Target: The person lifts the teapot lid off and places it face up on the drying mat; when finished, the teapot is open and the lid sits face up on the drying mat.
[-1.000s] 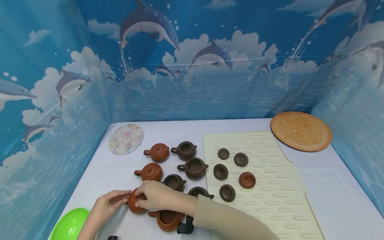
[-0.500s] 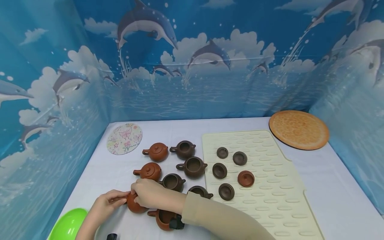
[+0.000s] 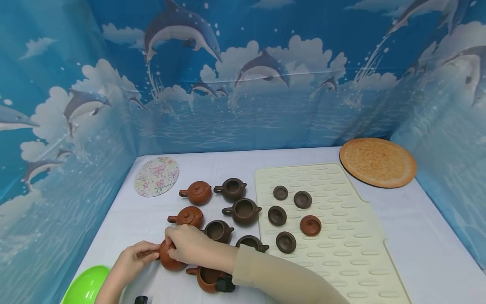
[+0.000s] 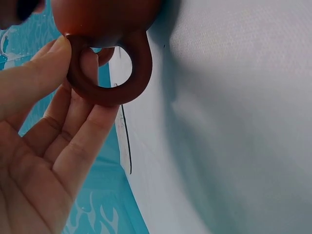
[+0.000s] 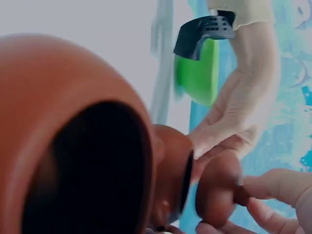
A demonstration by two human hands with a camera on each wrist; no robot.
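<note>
My left hand pinches the ring handle of a small reddish-brown clay teapot between thumb and fingers. Over that pot, my right hand holds a matching teapot lid by its knob. In the right wrist view the lid faces the pot's opening with a narrow gap between them. Just to the right stands another reddish-brown teapot without a lid, partly behind my right wrist. Two lidded reddish teapots sit farther back.
Several dark open teapots stand right of the reddish ones. On the cream mat lie several dark lids and one reddish lid. A green bowl is at front left. Round boards lie at back right and back left.
My right hand has shifted slightly left and back over the teapot, with its fingers on the lid. The left hand stays at the handle. The head view has shifted a little.
</note>
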